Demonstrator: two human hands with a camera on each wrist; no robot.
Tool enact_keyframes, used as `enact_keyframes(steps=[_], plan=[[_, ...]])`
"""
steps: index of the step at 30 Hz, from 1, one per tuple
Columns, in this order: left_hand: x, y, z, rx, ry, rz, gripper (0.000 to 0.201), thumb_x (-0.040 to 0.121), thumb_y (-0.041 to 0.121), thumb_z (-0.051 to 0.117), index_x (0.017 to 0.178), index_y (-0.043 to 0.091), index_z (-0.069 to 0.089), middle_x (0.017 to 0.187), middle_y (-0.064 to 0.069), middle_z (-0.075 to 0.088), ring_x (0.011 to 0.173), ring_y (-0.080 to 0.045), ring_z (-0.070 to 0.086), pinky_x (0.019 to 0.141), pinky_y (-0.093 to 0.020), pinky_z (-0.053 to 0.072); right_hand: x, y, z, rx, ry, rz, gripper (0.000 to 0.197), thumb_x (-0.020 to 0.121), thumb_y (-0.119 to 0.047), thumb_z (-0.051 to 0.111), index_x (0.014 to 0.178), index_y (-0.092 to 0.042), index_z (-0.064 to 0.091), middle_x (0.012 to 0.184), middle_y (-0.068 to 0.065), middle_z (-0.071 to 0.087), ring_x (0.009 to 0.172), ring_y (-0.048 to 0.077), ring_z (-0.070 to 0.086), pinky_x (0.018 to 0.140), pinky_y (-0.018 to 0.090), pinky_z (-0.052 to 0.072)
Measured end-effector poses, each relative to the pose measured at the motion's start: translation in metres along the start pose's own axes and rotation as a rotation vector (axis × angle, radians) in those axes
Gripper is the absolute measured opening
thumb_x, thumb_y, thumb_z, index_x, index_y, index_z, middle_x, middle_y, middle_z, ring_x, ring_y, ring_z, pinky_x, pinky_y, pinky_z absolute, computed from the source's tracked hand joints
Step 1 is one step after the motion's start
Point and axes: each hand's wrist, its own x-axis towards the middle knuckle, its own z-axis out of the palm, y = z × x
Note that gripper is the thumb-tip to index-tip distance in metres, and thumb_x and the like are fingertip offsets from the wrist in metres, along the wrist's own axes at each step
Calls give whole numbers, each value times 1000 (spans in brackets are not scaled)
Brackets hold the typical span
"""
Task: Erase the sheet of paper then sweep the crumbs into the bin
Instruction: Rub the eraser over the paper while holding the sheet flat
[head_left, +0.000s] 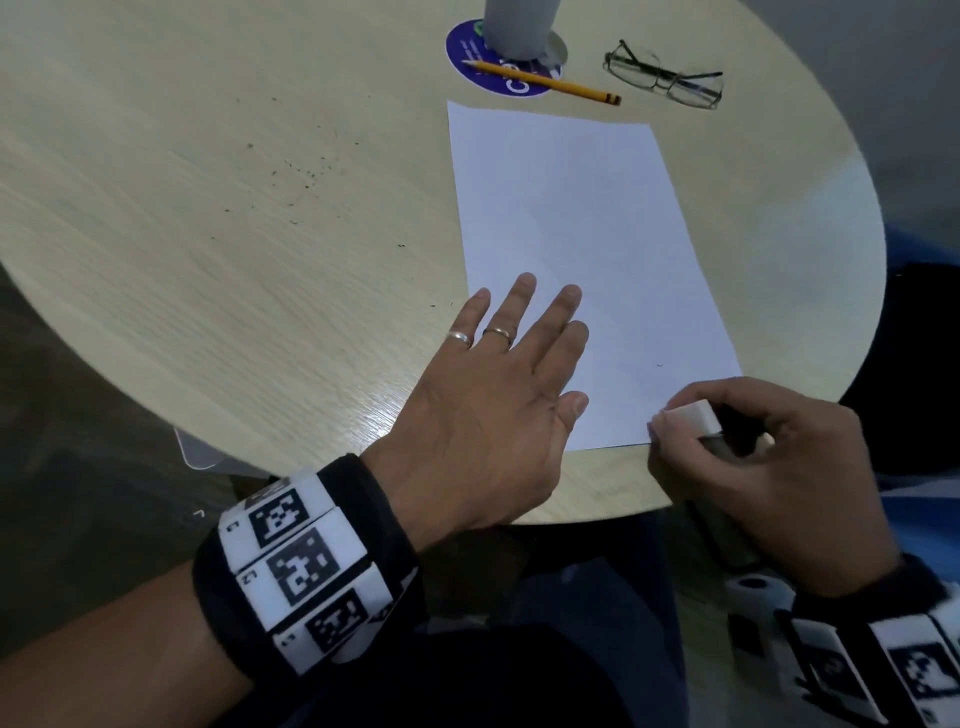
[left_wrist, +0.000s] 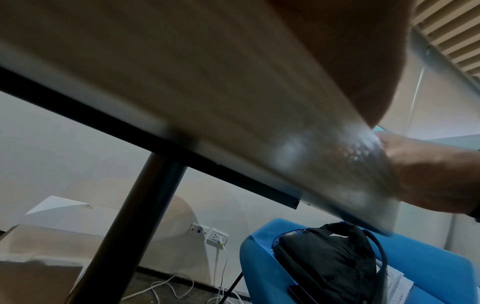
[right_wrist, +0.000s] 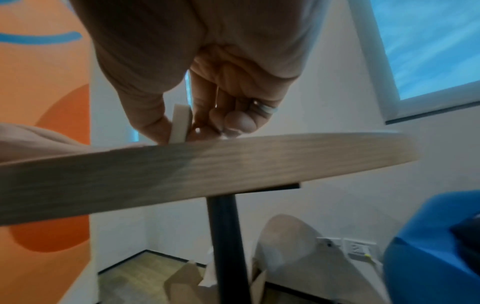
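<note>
Paper (head_left: 582, 249) lies flat on the round wooden table (head_left: 208, 208), its near edge close to the table's rim, and we see our left hand (head_left: 498, 395) spread flat with straight fingers pressing its near left corner. Our right hand (head_left: 769, 457) pinches a white eraser (head_left: 691, 415) between thumb and fingers, its tip touching the paper's near right corner. Dark crumbs (head_left: 301, 176) lie scattered on the table left of the paper; beyond it we note a pencil (head_left: 545, 82) and glasses (head_left: 665, 75).

The left hand (head_left: 498, 395) lies flat with fingers spread, while the right hand (head_left: 769, 457) curls, pinching between thumb and fingertips.
</note>
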Motion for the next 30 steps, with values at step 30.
enact_keyframes(steps=[30], plan=[[-1,1,-1,9,13,3,63,109,44,11,165,17,20,176,-2,-3,162,-30,-6,129,-53,5,11,-1,22,37,-34,-44,16,83,-4,83,78,-17,75,73,-2,71,64,19,65,64,31,52]])
